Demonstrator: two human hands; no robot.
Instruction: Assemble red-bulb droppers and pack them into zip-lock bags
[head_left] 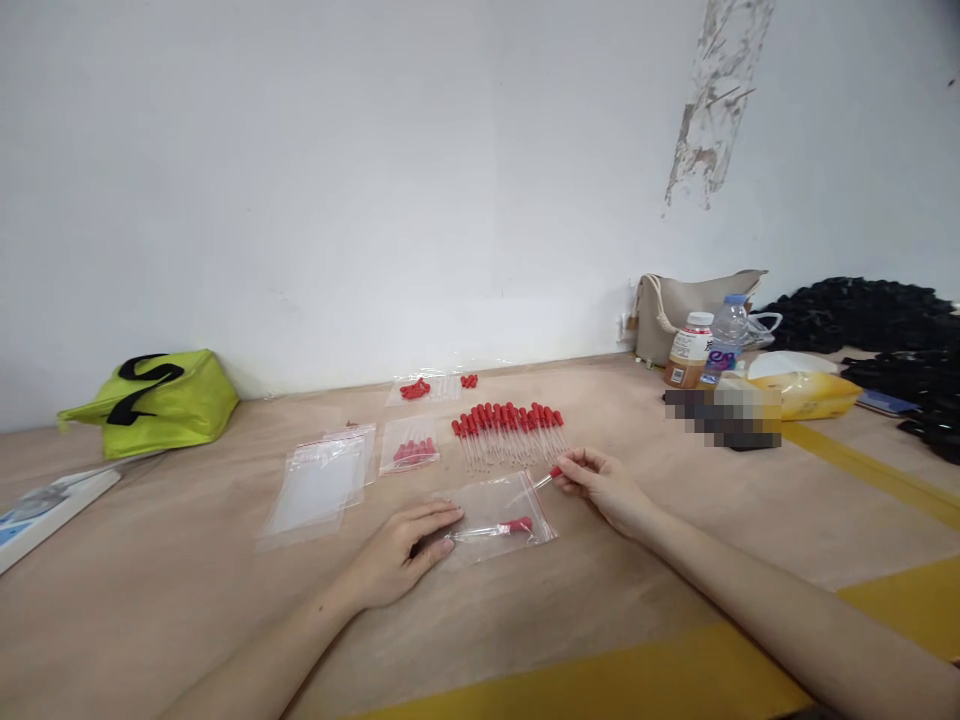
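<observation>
A clear zip-lock bag lies flat on the table with one red-bulbed glass dropper inside. My left hand grips the bag's left end, thumb and fingertips on the plastic. Between its fingertips my right hand pinches the red bulb of a second dropper. That dropper's glass tube points left, its tip at the bag's open right end; whether the tip is inside I cannot tell. Just behind the bag, a row of several droppers lies side by side, red bulbs facing away from me.
Flat zip-lock bags lie left, beside a bag of red bulbs. More red pieces and glass tubes lie near the wall. A green bag stands far left. Bottles and a yellow tissue pack stand right.
</observation>
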